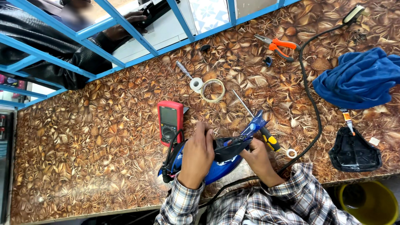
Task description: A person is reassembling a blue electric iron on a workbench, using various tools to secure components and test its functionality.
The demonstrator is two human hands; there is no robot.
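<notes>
I see a blue iron (pixel 216 160) lying at the near edge of the patterned bench (pixel 83 154); my left hand (pixel 198 156) clamps over its body, fingers closed on it; my right hand (pixel 258 156) pinches its black top; a red meter (pixel 169 121) sits just beside, tape (pixel 213 90) and pliers (pixel 278 45) farther back, blue cloth (pixel 358 79) at right.

The picture is bright and even, with light falling from above; shadows under the hands are short and soft; the shiny brown table (pixel 83 137) shows a pale glare near the bottom middle; the edges bend outward a little; the upper left corner looks darker and blurry.
</notes>
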